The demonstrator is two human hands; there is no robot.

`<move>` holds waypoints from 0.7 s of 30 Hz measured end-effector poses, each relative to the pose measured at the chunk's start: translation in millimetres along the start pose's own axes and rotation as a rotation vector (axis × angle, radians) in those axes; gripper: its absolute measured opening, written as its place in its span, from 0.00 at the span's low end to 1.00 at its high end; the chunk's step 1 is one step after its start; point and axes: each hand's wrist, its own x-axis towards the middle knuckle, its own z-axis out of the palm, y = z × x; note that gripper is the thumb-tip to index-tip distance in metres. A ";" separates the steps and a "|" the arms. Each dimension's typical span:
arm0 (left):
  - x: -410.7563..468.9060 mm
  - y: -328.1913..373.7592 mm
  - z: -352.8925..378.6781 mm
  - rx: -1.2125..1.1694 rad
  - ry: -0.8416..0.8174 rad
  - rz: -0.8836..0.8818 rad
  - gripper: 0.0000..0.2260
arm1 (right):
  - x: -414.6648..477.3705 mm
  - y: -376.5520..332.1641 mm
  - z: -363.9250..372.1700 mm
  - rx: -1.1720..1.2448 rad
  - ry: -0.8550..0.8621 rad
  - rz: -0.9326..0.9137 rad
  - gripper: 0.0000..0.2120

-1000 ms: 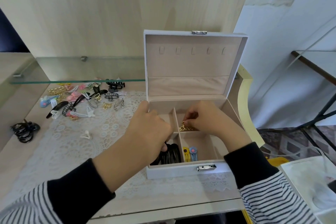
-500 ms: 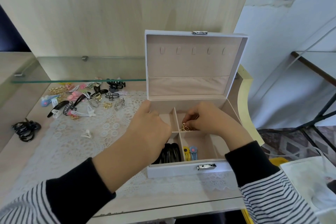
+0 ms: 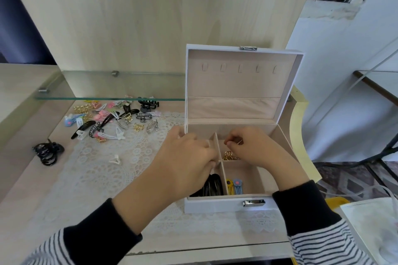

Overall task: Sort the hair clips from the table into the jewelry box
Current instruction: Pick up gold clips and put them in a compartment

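Dropping the thin gold clip could land it across the divider or in the wrong compartment of the white jewelry box [image 3: 228, 206], since the right hand [image 3: 256, 148] hovers over the rear middle compartment, pinching something slim and gold between curled fingertips [image 3: 231, 143]. Small gold hair clips [image 3: 230, 156] already lie below. The left hand [image 3: 185, 163], loosely curled, rests on the box's left compartments; whether it holds anything I cannot tell. Many mixed hair clips [image 3: 112, 119] remain on the pale wooden desk [image 3: 21, 178].
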 end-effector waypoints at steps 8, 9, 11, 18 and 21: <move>-33.3 -33.4 23.5 -0.234 0.597 -0.188 0.10 | 0.9 -33.1 17.1 0.139 0.356 -0.008 0.06; -37.3 -39.4 27.5 -0.224 0.626 -0.227 0.10 | 0.2 -39.8 20.1 0.165 0.409 -0.006 0.07; -48.7 -54.9 36.1 -0.213 0.644 -0.323 0.11 | 0.5 -56.1 29.4 0.182 0.489 0.001 0.11; -81.4 -108.4 60.3 -0.181 0.614 -0.610 0.13 | -2.8 -124.2 60.6 0.294 0.835 -0.238 0.14; -88.6 -129.6 67.0 -0.159 0.594 -0.682 0.14 | -1.6 -150.4 78.7 0.267 0.834 -0.316 0.12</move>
